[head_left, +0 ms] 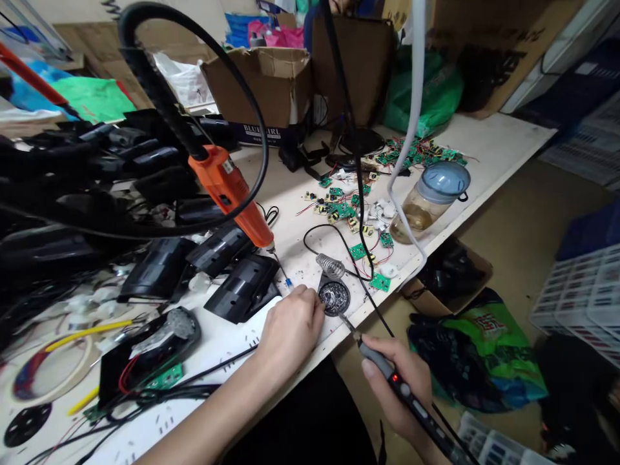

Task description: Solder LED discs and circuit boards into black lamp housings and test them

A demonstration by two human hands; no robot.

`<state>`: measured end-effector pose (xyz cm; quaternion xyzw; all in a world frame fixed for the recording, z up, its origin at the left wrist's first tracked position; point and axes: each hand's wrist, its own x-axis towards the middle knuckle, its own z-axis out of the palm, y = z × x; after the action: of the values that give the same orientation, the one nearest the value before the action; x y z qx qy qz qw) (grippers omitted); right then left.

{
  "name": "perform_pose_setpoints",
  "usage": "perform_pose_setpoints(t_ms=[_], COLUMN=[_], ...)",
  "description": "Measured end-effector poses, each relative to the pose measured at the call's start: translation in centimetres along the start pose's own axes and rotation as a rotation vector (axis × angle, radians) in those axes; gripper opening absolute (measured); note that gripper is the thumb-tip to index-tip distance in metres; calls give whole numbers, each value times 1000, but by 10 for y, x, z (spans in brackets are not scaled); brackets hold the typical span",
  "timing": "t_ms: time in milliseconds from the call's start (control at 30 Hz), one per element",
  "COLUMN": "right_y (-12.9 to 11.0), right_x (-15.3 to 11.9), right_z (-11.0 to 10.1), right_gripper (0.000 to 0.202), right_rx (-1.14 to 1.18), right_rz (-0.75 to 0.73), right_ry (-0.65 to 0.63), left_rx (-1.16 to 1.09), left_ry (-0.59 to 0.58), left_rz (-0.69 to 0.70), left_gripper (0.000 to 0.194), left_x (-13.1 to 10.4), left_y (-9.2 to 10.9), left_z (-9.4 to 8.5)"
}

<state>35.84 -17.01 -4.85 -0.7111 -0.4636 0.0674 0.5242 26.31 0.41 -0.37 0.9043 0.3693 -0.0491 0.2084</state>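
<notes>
My right hand (400, 384) is wrapped round a grey soldering iron (382, 365) with a lit red light. The iron's tip touches or nearly touches the near rim of a round black holder (334, 298) filled with metal wool. Against the left side of that holder rests my left hand (293, 323), its fingers curled and pressed together; whatever they grip is hidden. A metal spring coil (330, 265) stands just behind the holder. Above my left hand hangs an orange electric screwdriver (235, 197), its bit pointing down.
Green circuit boards with wires (341, 210) lie beyond the holder, near a jar of brownish liquid (426, 200). Black plastic housings (245, 287) crowd the left side. An opened black unit (150, 349) and a tape roll (53, 368) lie lower left. Cables hang over the table (508, 142).
</notes>
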Motion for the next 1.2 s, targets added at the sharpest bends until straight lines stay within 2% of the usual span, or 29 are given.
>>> perform_pose_setpoints(t_ms=[200,500,933,1200], right_y=[5,8,7,8], right_x=[7,15,17,12], right_z=[5,-1,1,12], right_gripper=[22,25,27,27], right_rx=[18,-35,-38,15], right_rz=[-61,-152,-187,-172], right_ry=[-66,-177,-202,-120], left_rx=[36,85,56,48], left_ry=[-34,-44,-37,-18], left_rz=[-22,-38,-53,-43], left_gripper=[18,19,18,19], left_x=[2,3,3,2], left_y=[2,5,2,1], left_z=[1,1,2,4])
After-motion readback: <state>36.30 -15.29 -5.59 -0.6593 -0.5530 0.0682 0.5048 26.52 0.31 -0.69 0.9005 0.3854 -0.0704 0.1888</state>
